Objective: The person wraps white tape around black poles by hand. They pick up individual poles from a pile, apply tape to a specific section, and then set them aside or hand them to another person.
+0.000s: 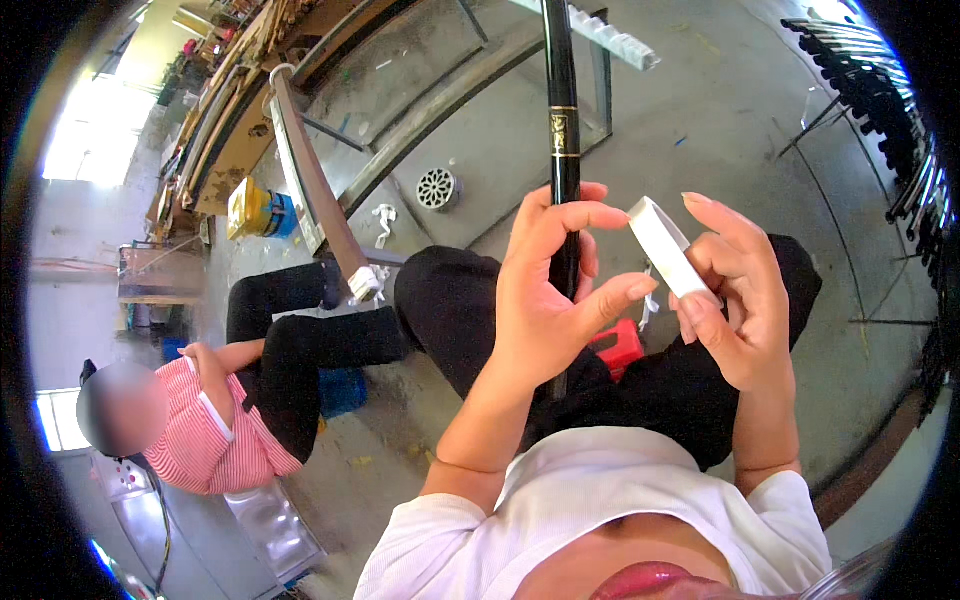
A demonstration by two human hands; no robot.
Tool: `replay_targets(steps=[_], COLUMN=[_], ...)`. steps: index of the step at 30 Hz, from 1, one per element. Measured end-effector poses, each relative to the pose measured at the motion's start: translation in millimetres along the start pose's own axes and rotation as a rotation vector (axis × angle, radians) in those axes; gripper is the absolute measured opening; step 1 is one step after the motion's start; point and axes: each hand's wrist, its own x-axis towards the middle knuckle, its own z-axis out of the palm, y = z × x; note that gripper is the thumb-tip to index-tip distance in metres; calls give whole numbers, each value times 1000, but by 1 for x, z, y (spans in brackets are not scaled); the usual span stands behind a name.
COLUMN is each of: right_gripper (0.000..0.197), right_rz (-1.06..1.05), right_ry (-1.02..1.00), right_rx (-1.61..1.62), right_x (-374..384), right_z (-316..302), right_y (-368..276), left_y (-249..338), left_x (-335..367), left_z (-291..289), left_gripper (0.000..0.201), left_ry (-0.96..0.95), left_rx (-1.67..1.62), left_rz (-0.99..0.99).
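A glossy black pole (562, 90) with a gold-patterned band runs upright in front of me. My left hand (548, 290) has its fingers curled round this pole, while its thumb stands out to the side. The left index fingertip reaches the edge of a white ring (665, 250), which looks like a narrow roll of tape seen from its side. My right hand (735, 300) pinches that ring between thumb and fingers, with its index finger raised off it. The pole's lower end drops behind my left hand toward my lap. Whether a strip comes off the ring I cannot tell.
A person in a striped top (215, 425) sits at the left, arms folded. A red plastic object (618, 350) shows between my legs. Many black poles (870, 85) lie racked at the far right. Metal frames (325, 185), a yellow-blue bucket (262, 210) and a round perforated piece (437, 188) stand ahead.
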Motion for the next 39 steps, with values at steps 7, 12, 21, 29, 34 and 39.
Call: replay_targets(steps=[7, 12, 21, 29, 34, 39], right_gripper=[55, 55, 52, 31, 9, 12], right_rz=[-175, -263, -362, -168, 55, 194], right_ry=[-74, -156, -196, -65, -160, -104], right_rx=[-290, -382, -387, -411, -426, -186], right_x=[17, 22, 24, 28, 33, 43], right_z=[56, 67, 56, 37, 15, 0], right_y=[-9, -6, 3, 9, 33, 27], left_y=[-7, -8, -13, -17, -25, -16], left_x=[-14, -25, -27, -15, -20, -23], left_z=[-44, -52, -41, -18, -5, 1], left_gripper=[29, 23, 15, 8, 24, 55], left_ry=[101, 166, 164, 82, 84, 213], left_rx=[-51, -33, 5, 149, 53, -162], left_rz=[3, -16, -49, 12, -32, -172])
